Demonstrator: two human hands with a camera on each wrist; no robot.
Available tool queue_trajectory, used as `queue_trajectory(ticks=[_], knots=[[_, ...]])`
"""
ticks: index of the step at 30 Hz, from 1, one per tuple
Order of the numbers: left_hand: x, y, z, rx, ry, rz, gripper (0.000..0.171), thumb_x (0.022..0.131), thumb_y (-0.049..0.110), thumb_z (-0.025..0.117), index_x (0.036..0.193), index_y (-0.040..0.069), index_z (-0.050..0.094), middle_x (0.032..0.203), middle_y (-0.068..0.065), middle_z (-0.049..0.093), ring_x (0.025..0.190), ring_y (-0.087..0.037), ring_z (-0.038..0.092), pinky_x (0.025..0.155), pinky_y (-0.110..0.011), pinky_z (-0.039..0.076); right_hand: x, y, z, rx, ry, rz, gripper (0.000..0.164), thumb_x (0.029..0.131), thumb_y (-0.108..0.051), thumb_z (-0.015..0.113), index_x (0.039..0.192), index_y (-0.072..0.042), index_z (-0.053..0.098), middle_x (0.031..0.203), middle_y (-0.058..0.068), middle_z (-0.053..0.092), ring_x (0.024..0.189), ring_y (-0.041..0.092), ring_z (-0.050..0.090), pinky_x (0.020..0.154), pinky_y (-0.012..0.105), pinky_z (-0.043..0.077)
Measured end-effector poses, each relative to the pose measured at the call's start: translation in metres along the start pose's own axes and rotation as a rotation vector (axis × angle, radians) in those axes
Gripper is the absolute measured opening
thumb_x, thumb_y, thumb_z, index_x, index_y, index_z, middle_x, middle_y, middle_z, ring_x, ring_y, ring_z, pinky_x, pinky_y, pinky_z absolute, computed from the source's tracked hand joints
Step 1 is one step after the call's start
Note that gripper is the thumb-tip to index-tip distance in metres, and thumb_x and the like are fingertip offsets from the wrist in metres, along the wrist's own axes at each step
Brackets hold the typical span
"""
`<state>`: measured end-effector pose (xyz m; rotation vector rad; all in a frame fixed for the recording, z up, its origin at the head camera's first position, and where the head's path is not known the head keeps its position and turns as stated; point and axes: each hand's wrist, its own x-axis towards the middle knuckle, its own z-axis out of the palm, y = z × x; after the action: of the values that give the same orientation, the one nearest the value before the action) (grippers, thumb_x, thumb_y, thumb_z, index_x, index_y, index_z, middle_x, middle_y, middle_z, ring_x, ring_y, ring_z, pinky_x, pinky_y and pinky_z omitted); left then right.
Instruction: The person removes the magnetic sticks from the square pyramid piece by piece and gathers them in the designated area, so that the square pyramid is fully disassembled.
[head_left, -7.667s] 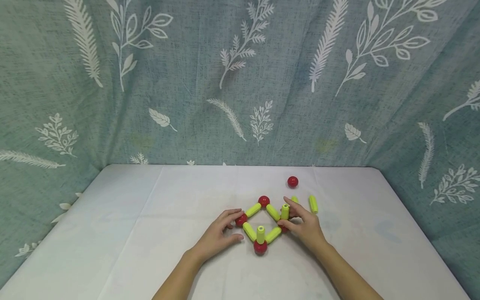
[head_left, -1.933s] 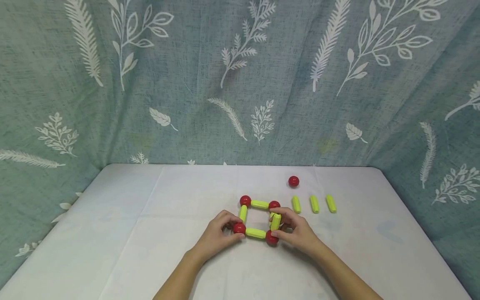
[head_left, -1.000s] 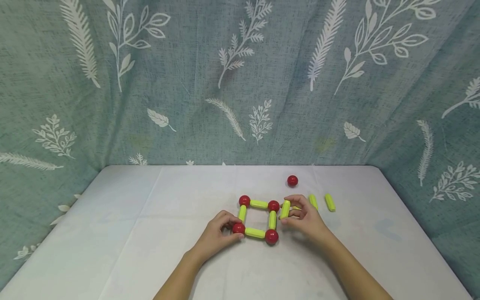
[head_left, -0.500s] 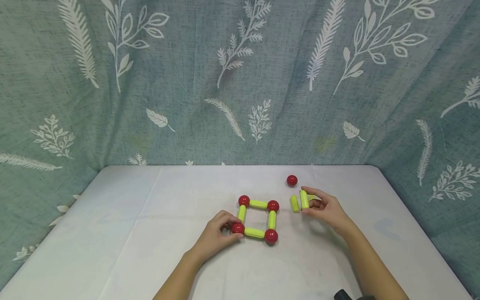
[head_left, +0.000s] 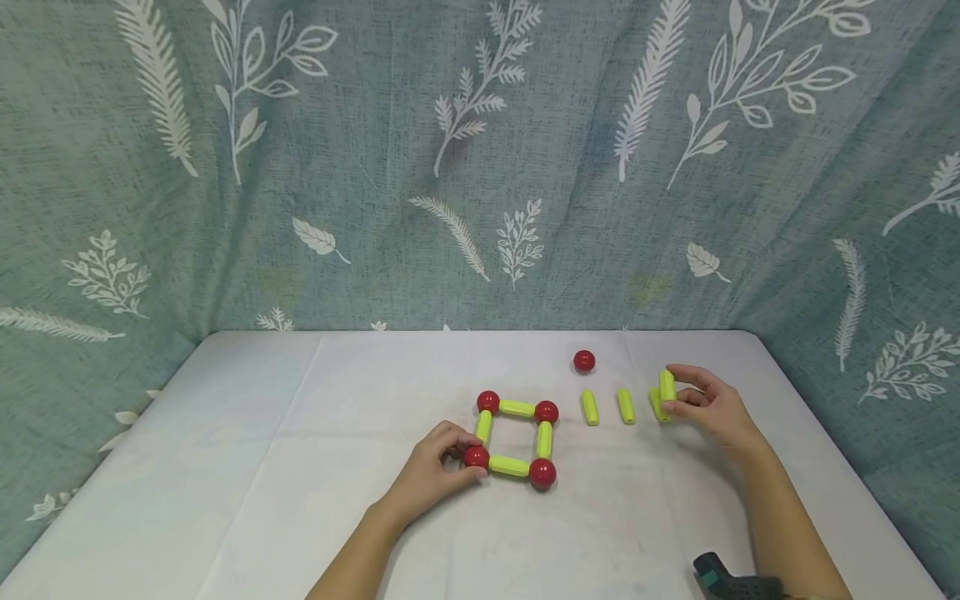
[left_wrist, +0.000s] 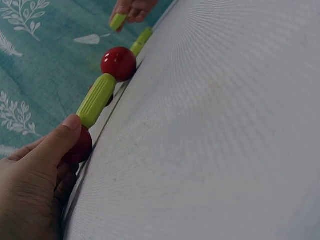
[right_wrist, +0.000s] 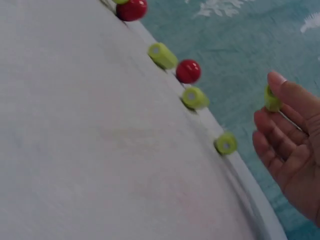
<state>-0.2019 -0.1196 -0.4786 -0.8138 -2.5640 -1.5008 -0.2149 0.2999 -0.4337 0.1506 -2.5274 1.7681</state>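
A flat square of red balls joined by yellow-green magnetic rods (head_left: 509,467) lies on the white table. My left hand (head_left: 442,462) grips the ball (head_left: 476,457) at its near-left corner between thumb and fingers; in the left wrist view, the thumb covers part of that ball (left_wrist: 80,146). Over at the right, my right hand (head_left: 712,408) pinches a single magnetic rod (head_left: 667,387) by its ends, held upright. It overlaps a rod (head_left: 656,405) lying behind it in the head view. In the right wrist view, the pinched rod (right_wrist: 272,99) is raised off the table.
Two more loose rods, a left one (head_left: 590,407) and a middle one (head_left: 626,406), lie in a row with the one behind my right hand. A loose red ball (head_left: 584,361) sits farther back. A black device (head_left: 731,577) shows by my right forearm. Patterned cloth (head_left: 465,167) hangs behind the table.
The square earlier stood turned as a diamond with two upright rods; these are off it now. My right hand has carried the last one rightward past the loose rods. The left hand stays.
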Motion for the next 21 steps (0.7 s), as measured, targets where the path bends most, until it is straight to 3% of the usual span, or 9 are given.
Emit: queue_trajectory(ticks=[2, 5, 9, 12, 16, 21], knots=[[0.0, 0.0, 0.0, -0.001, -0.002, -0.003, 0.037, 0.074, 0.029, 0.08, 0.106, 0.017, 0.065, 0.1, 0.011, 0.055, 0.088, -0.006, 0.057, 0.081, -0.023, 0.05, -0.001, 0.005, -0.007, -0.059, 0.038, -0.013, 0.06, 0.084, -0.017, 0.073, 0.134, 0.0, 0.045, 0.11, -0.02, 0.053, 0.085, 0.0, 0.056, 0.071, 0.014, 0.049], [0.0, 0.001, -0.001, 0.003, -0.002, -0.012, 0.036, 0.075, 0.028, 0.08, 0.106, 0.017, 0.065, 0.099, 0.011, 0.055, 0.088, -0.006, 0.057, 0.081, -0.023, 0.05, -0.001, 0.013, -0.014, -0.171, 0.086, -0.017, 0.058, 0.084, -0.02, 0.073, 0.132, 0.001, 0.048, 0.117, -0.008, 0.057, 0.1, 0.006, 0.053, 0.082, 0.015, 0.045], [0.0, 0.003, -0.002, 0.012, 0.002, -0.032, 0.035, 0.075, 0.025, 0.081, 0.106, 0.02, 0.064, 0.099, 0.012, 0.055, 0.088, -0.006, 0.056, 0.081, -0.023, 0.05, -0.001, 0.024, -0.019, -0.266, 0.096, 0.045, 0.066, 0.083, -0.027, 0.074, 0.135, 0.001, 0.046, 0.136, 0.021, 0.048, 0.126, 0.031, 0.042, 0.106, 0.042, 0.036], [-0.001, 0.003, -0.002, 0.016, 0.002, -0.047, 0.035, 0.076, 0.024, 0.08, 0.106, 0.02, 0.064, 0.1, 0.012, 0.054, 0.089, -0.007, 0.056, 0.082, -0.023, 0.05, 0.0, 0.031, -0.021, -0.286, 0.072, 0.085, 0.072, 0.081, -0.029, 0.075, 0.137, 0.003, 0.044, 0.141, 0.027, 0.04, 0.133, 0.045, 0.031, 0.106, 0.06, 0.027], [-0.001, 0.003, -0.001, 0.015, 0.004, -0.056, 0.034, 0.076, 0.024, 0.08, 0.106, 0.019, 0.064, 0.099, 0.012, 0.054, 0.09, -0.007, 0.056, 0.082, -0.023, 0.05, 0.001, 0.039, -0.026, -0.331, 0.035, 0.09, 0.071, 0.08, -0.029, 0.076, 0.136, 0.003, 0.045, 0.143, 0.028, 0.038, 0.133, 0.049, 0.028, 0.104, 0.063, 0.026], [-0.001, 0.002, 0.0, 0.001, 0.004, -0.046, 0.034, 0.077, 0.024, 0.079, 0.107, 0.018, 0.064, 0.1, 0.011, 0.054, 0.091, -0.007, 0.057, 0.083, -0.023, 0.051, 0.002, 0.044, -0.032, -0.352, -0.028, 0.021, 0.065, 0.082, -0.024, 0.074, 0.133, 0.006, 0.047, 0.14, 0.031, 0.04, 0.131, 0.051, 0.029, 0.102, 0.065, 0.026]])
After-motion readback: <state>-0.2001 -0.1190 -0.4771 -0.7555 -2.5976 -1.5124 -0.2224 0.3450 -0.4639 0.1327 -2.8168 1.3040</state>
